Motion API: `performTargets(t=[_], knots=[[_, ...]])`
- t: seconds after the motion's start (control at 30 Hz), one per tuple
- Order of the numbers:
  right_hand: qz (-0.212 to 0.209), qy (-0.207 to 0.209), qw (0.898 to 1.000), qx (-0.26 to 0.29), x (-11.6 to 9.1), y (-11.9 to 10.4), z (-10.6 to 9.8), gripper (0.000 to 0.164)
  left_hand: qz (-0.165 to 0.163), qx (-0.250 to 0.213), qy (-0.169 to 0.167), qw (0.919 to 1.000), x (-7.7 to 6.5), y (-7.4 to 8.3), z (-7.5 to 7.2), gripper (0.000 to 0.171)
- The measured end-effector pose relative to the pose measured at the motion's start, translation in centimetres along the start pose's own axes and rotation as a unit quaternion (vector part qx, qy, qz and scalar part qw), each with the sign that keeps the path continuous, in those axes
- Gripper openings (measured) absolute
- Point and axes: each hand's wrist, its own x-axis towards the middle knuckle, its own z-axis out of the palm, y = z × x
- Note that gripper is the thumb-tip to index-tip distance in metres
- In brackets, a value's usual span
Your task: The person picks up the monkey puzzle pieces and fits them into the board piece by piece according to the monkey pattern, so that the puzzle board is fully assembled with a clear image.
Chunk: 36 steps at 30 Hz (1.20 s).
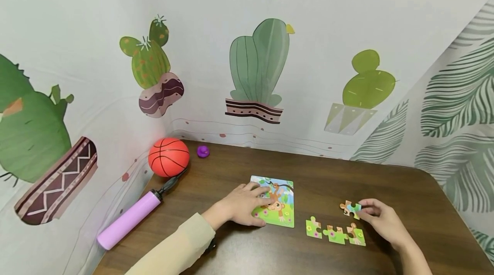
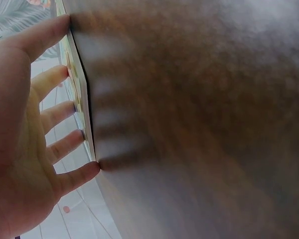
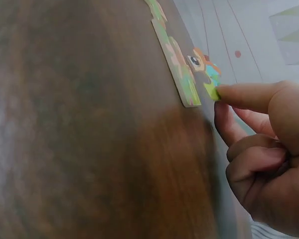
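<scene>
With fingers spread, my left hand (image 1: 245,204) rests on a picture card (image 1: 284,206) showing a monkey hanging from a branch. The left wrist view has its fingertips along the edge of the card (image 2: 84,94). My right hand (image 1: 387,223) pinches a jigsaw piece (image 1: 350,209) printed in brown, blue and green between thumb and fingers. In the right wrist view this piece (image 3: 197,60) shows part of an eye. Just nearer lie three green-bottomed jigsaw pieces (image 1: 336,235) in a row; the middle and right ones meet, and a small gap sets off the left one.
A red basketball (image 1: 169,157) sits at the table's back left corner, beside a small purple rubber duck (image 1: 203,151). A pink hand pump (image 1: 131,222) lies along the left edge. Behind the brown table (image 1: 308,172) hangs a cloth (image 1: 200,52) printed with cacti.
</scene>
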Motion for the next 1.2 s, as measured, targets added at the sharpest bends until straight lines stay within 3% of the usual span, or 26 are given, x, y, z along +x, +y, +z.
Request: performTargets(t=[0.2,0.43,0.97,1.2], knots=[[0.004,-0.005,1.000,0.027,0.3,-0.3,0.3,0.043,0.000,0.001,-0.003,1.0000,0.0,0.0,0.0,0.073],[0.007,-0.020,0.998,0.064,0.8,-2.7,2.0,0.044,0.001,0.001,-0.003,1.0000,-0.1,-0.1,0.0,0.074],[-0.025,-0.062,0.991,0.119,2.9,-8.8,8.9,0.025,0.007,0.001,0.001,1.0000,-0.4,0.0,-0.2,0.073],[-0.007,-0.092,0.984,0.154,3.2,-10.1,11.2,0.025,0.007,0.003,0.002,1.0000,-0.2,-0.1,0.0,0.073]])
